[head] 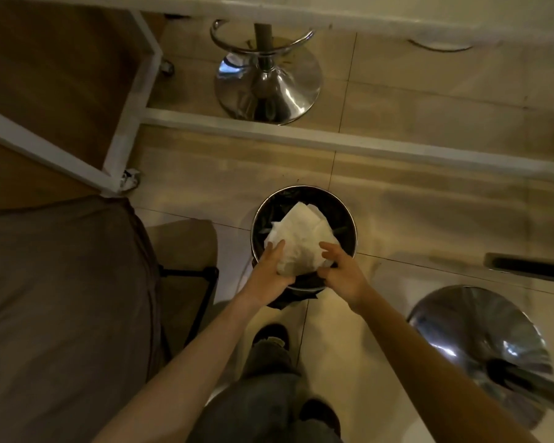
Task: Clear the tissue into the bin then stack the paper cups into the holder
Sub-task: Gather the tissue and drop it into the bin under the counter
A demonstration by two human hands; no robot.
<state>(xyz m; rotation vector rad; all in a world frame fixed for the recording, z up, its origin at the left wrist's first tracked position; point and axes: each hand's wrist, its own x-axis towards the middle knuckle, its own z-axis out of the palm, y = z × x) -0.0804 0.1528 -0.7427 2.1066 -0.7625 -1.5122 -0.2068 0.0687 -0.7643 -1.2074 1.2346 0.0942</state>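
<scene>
A crumpled white tissue (pixel 301 241) hangs over the mouth of a round metal bin (pixel 349 219) lined with a dark bag, standing on the tiled floor. My left hand (pixel 269 273) cups the tissue's lower left side. My right hand (pixel 343 270) touches its lower right edge, fingers curled and spread. Both hands are above the bin's near rim. No paper cups or holder are in view.
A chrome bar-stool base (pixel 266 84) stands beyond a white table frame rail (pixel 333 142). A second chrome stool base (pixel 480 340) is at the right. A brown cushioned seat (pixel 61 298) fills the left. My legs and shoes (pixel 269 340) are below.
</scene>
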